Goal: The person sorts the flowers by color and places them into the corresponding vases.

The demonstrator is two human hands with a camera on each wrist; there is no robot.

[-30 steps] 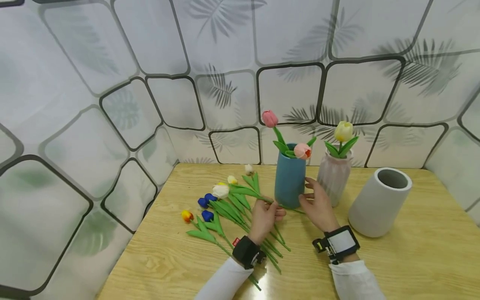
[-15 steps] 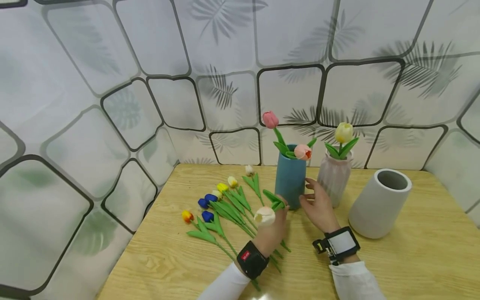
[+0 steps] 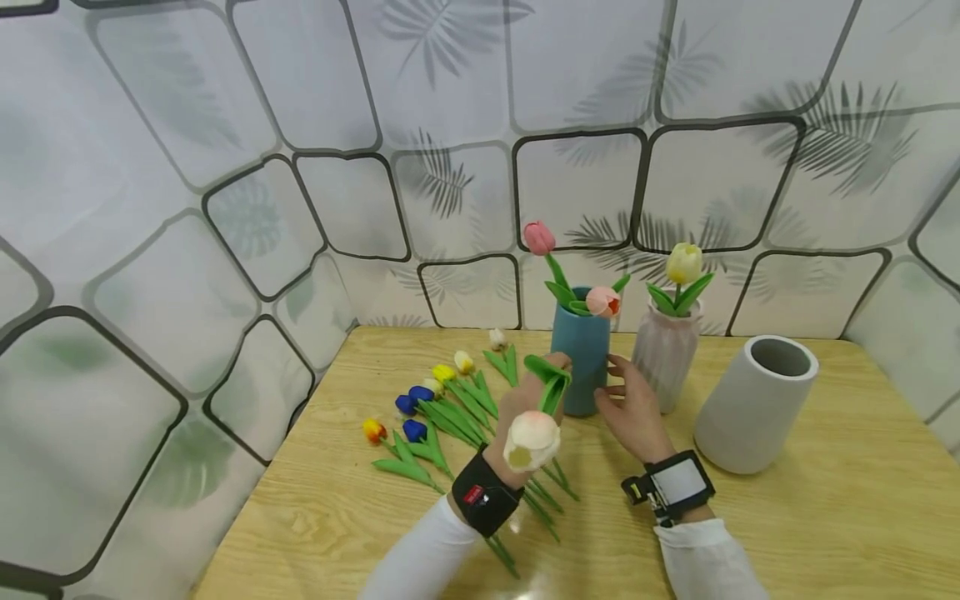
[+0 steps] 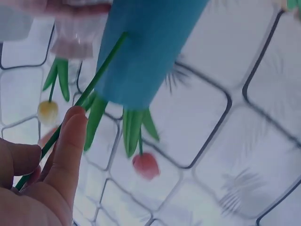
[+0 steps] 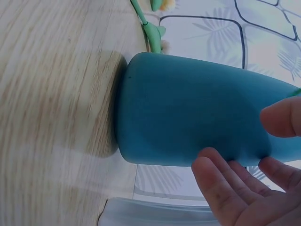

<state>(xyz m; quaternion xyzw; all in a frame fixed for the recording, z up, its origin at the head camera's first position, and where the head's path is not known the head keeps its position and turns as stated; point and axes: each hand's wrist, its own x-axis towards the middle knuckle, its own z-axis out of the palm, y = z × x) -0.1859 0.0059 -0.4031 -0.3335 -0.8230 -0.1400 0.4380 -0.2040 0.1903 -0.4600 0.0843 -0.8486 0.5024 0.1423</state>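
Note:
My left hand (image 3: 517, 408) pinches the green stem of a white tulip (image 3: 531, 440), whose bloom tips toward me. In the left wrist view, the stem (image 4: 101, 70) runs between thumb and fingers, its tip overlapping the blue vase (image 4: 146, 52). My right hand (image 3: 636, 410) stays at the right side of the blue vase (image 3: 582, 358), fingers loosely extended and fingertips right at its wall. The right wrist view shows those fingers (image 5: 214, 181) along the vase's side. A pink tulip (image 3: 539, 238) and a peach tulip (image 3: 603, 302) stand in that vase.
Several tulips in blue, yellow, white and orange (image 3: 374, 431) lie left on the wooden table (image 3: 315, 500). A pale ribbed vase (image 3: 664, 354) with a yellow tulip (image 3: 684, 263) stands right of the blue one, then a tapered white vase (image 3: 753, 417). A patterned curtain (image 3: 465, 200) hangs behind.
My left hand has lifted the white tulip from the pile, turned it bloom toward me, and raised it beside the blue vase. My right hand has stayed by the vase.

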